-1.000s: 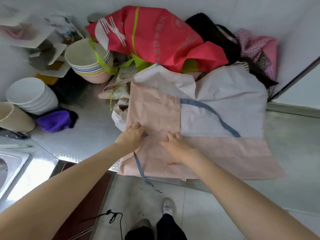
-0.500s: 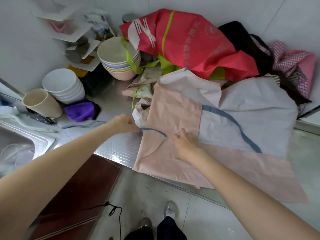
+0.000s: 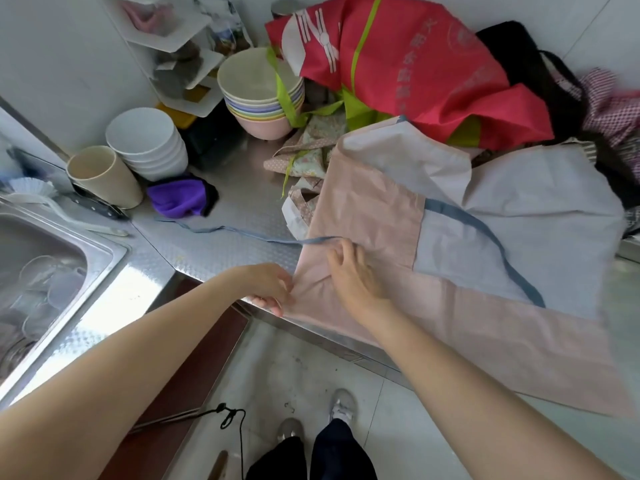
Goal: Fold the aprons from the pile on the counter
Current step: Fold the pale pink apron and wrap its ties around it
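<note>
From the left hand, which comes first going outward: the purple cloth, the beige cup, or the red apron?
1. Purple cloth, up-left of the left hand.
2. Beige cup, farther left by the sink.
3. Red apron, at the back of the pile.

The embossed, shiny steel tabletop (image 3: 221,251) is gleaming beside the glossy metal sink (image 3: 52,271); the matt pink-and-grey cloth apron (image 3: 433,237) is lying creased, the red apron (image 3: 415,71) showing a faint sheen.

Pink-and-grey apron (image 3: 408,216) spread flat on counter (image 3: 221,251) — pile (image 3: 415,64) behind
</note>
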The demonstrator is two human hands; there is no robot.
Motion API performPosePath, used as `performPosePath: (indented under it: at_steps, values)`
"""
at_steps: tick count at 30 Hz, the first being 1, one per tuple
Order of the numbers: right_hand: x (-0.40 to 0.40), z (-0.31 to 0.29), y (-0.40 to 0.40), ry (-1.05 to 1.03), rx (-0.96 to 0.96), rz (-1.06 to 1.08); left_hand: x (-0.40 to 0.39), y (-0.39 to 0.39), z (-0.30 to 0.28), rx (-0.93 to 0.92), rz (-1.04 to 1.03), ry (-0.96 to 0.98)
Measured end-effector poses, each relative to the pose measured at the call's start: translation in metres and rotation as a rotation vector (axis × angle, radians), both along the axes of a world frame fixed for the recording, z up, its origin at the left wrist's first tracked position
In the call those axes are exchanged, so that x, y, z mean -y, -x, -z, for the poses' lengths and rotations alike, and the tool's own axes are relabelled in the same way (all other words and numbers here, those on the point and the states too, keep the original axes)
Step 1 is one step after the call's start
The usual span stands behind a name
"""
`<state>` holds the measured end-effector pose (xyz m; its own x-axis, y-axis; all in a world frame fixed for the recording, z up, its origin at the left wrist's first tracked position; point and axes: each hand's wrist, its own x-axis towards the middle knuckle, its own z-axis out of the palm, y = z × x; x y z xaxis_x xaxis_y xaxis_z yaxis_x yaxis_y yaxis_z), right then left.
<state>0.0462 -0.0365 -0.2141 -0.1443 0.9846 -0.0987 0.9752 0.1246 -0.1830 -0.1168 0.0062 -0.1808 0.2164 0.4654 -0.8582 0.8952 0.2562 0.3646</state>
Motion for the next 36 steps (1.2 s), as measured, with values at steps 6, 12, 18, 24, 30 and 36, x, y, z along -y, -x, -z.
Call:
performPosePath:
  at_steps: [6, 12, 18, 24, 30, 36]
  values:
    - [0.023, 0.006, -0.035, 0.063, 0.142, 0.147, -0.017, -0.032, -0.018, -0.346, 0.48, -0.617]
    - [0.031, -0.006, -0.069, 0.289, 0.17, 0.056, -0.021, -0.095, -0.01, -0.002, 0.835, -0.93]
    - [-0.008, -0.057, -0.112, -0.009, 0.031, 0.17, -0.05, -0.134, -0.039, 0.052, 0.577, -1.223]
    - [-0.08, -0.096, -0.182, 0.026, 0.025, 0.307, -0.092, -0.166, -0.066, -0.168, 0.682, -1.523]
    - [-0.101, -0.101, -0.187, 0.109, 0.115, 0.005, -0.104, -0.181, -0.072, -0.354, 0.858, -1.382]
    - [-0.068, -0.106, -0.197, 0.339, 0.6, -0.06, -0.08, -0.152, -0.052, -0.268, 1.069, -1.206]
